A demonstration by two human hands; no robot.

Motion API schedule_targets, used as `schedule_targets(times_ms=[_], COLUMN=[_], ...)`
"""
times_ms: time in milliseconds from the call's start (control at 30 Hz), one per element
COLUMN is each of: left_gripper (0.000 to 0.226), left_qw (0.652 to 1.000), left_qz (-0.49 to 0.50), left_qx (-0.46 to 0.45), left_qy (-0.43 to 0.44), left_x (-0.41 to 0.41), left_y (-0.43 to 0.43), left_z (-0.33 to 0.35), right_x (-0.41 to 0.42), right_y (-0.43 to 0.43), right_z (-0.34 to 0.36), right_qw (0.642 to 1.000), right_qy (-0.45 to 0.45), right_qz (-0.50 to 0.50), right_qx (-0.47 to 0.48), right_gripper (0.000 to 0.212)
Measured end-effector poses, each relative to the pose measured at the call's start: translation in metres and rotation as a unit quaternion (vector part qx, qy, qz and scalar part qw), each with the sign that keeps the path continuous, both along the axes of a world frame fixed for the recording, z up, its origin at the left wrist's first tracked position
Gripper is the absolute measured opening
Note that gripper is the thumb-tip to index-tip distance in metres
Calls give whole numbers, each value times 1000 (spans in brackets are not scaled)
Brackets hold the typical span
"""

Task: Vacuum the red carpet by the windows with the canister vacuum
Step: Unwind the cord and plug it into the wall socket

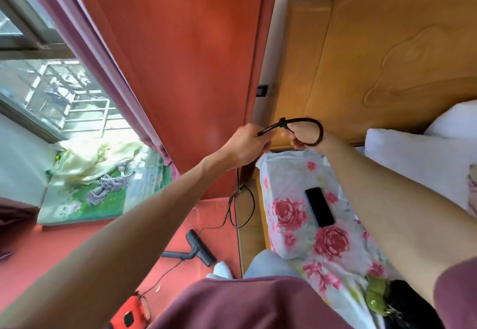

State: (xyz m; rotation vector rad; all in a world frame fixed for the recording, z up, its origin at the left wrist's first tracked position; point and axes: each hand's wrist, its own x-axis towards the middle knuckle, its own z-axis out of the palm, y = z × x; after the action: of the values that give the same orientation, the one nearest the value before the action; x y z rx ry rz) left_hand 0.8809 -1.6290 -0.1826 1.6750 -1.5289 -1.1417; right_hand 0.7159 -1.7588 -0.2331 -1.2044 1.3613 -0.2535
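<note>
1. Canister vacuum [129, 312]: the red body sits on the red carpet [51, 248] at the bottom edge of my view, partly cut off. Its black floor head [200, 247] lies on the carpet near the bed corner.
2. Left hand [245, 145]: fingers curled round the black power cord [309, 121], in front of the wardrobe [180, 57].
3. Right hand [300, 138]: grips the cord's loop, just beside the left hand, above the floral cover [291, 215].
4. The cord hangs from the left hand down to loose coils on the carpet.
5. A black phone [319, 206] lies flat on the floral cover.
</note>
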Motion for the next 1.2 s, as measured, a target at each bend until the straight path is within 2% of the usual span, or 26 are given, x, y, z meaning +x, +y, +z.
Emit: schedule_targets(times_ms=[133,333,433,567,633,667,733,800,933,1100,1200], left_gripper=[50,40,38,42,35,39,63,74,38,39,36], left_qw=[999,992,988,982,978,977,974,967,938,891,862], left_qz=[-32,-22,-14,11,16,16,15,50,170,317,389], left_qx=[16,127,150,187,206,208,219,245,302,322,316], left_qy=[-12,4,9,-31,-40,-42,-49,-42,2,47,73], left_x=[-2,-1,-4,-9,-13,-14,-18,-21,-23,-34,-41], left_y=[-33,-70,-89,-114,-124,-131,-144,-155,-175,-206,-226], left_z=[-2,-44,-64,-95,-107,-112,-119,-124,-140,-160,-173], right_x=[-7,-3,4,15,24,28,40,54,85,115,131], right_y=[-17,-66,-98,-136,-157,-167,-183,-195,-212,-229,-244], right_z=[-24,-39,-55,-72,-82,-88,-100,-110,-128,-152,-170], right_qw=[993,980,986,990,993,993,991,986,981,983,985], right_qy=[-82,-103,-78,-74,-48,-41,-46,-53,-68,-74,-55], right_qz=[-68,-159,-138,-91,-67,-56,-39,-31,-38,-45,-88], right_qx=[58,64,43,72,84,92,122,155,178,161,137], right_gripper=[32,22,26,29,27,24,20,21,27,22,41])
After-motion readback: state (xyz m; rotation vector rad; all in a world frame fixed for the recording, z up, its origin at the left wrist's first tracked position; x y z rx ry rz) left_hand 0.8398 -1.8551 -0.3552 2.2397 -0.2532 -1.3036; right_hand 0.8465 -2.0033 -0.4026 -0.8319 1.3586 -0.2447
